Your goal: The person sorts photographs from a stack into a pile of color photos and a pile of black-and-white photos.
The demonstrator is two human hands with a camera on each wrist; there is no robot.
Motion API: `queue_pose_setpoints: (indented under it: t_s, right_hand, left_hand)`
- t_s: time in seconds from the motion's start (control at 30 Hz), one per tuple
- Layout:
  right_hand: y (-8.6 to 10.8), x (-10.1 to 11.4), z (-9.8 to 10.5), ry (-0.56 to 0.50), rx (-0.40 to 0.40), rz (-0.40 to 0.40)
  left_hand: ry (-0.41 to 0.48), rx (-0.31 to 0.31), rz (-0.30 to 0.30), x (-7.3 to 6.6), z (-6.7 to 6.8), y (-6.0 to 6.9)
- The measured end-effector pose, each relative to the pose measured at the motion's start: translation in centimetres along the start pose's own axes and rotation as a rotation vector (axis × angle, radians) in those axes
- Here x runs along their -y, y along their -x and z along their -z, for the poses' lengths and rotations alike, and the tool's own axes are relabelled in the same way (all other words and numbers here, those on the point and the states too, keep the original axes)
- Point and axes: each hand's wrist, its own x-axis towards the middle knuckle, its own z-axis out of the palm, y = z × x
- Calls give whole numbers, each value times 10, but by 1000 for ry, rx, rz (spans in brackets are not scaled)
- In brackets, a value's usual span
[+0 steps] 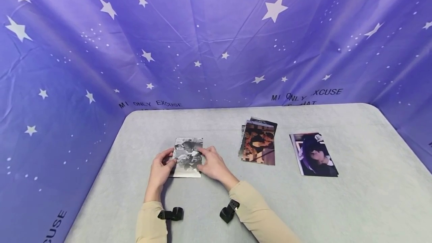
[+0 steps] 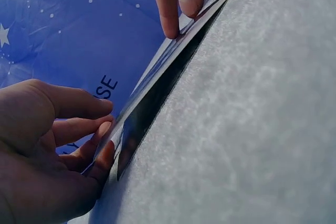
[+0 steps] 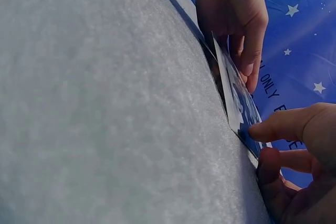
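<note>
A black-and-white photo print (image 1: 187, 162) lies at the left of the table, with its near edge raised a little off a dark print (image 2: 139, 127) beneath it. My left hand (image 1: 160, 168) pinches the photo's left edge, thumb on the picture side. At the opposite edge my right hand (image 1: 214, 164) grips the photo, with a fingertip resting on the picture. In the right wrist view, the right hand's fingers (image 3: 270, 158) sit at the photo's corner, and the left hand (image 3: 236, 14) shows at the far end. How many prints lie under it is hidden.
A loose, uneven pile of photo prints (image 1: 260, 143) lies right of centre, a colour one on top. Farther right is a neater stack (image 1: 315, 156) with a dark purple picture uppermost. Purple star-patterned cloth (image 1: 209, 40) hangs behind the grey table (image 1: 364, 198).
</note>
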Motion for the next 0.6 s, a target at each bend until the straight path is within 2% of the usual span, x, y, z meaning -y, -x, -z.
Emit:
queue_pose_setpoints:
  t_s: [0.3,0.6]
  right_hand:
    - [1,2,0,-18,24,-26]
    - [9,-3,9,-166,66,14]
  left_hand:
    - [101,-59,48,-7,-1,3]
    - [153,-66,34,-11,2,5]
